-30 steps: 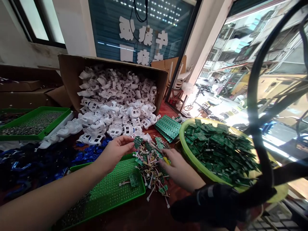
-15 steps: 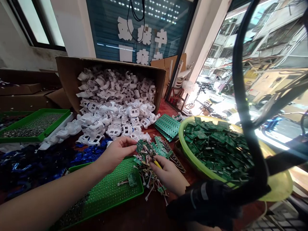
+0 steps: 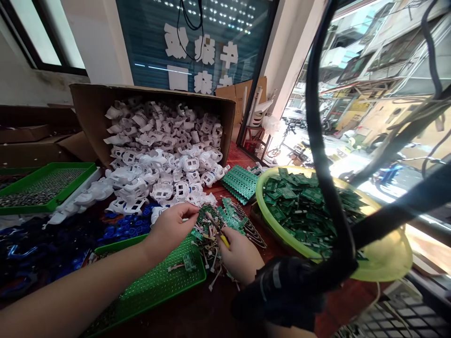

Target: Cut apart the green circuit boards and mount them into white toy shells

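The right hand (image 3: 240, 252), gripping a yellow-handled tool (image 3: 224, 240), is now closer to the circuit board (image 3: 202, 216), which the left hand (image 3: 174, 227) pinches and should keep steady

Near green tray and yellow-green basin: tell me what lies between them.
In the head view, a heap of small boards and wires, plus the right hand holding a yellow-handled tool, lies between the near green tray and the basin.
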A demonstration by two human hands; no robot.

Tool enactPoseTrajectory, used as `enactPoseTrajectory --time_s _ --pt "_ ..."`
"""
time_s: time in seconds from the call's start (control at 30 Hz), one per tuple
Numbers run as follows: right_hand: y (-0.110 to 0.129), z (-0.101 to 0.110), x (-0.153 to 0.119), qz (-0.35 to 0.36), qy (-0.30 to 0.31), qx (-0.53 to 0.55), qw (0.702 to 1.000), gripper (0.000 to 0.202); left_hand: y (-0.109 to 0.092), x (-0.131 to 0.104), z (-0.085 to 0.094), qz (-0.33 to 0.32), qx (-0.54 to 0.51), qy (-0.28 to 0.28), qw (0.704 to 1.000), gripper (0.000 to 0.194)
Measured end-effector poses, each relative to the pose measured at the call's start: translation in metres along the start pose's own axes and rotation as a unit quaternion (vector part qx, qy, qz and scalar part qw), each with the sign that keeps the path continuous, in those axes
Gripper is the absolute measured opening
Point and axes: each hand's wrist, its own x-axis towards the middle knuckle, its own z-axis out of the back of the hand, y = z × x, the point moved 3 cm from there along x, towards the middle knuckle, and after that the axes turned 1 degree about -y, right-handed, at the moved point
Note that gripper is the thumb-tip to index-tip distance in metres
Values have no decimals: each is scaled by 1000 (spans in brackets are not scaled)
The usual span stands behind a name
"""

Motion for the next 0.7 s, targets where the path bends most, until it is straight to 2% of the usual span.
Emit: enactPoseTrajectory --time_s 0.07,0.13,0.27,0.37,0.47,0.57,0.63,0.7 --pt "-4 -1 2 -17 -8 -30 999 21 -2 3 0 -25 47 -9 999 22" --pt "-8 -3 4 -28 -9 -48 998 23 0 9 -1 -12 82 18 996 26" --pt "-17 -9 8 0 -21 -48 999 23 10 23 -7 33 95 96 990 30" --pt "-22 -11 9 21 -43 -32 998 29 19 27 -6 33 113 109 987 33" --pt "-26 -11 9 41 -61 0 997 31 29 19 1 55 158 125 978 35" --pt "-30 -10 9 48 -65 45 996 32 42 4 5 93 180 213 956 27" --pt "-32 -9 9 58 -88 101 989 33 49 -6 3 117 174 289 934 21" --pt "-34 -8 9 76 -118 151 979 33 54 -14 -1 133 168 336 917 21"
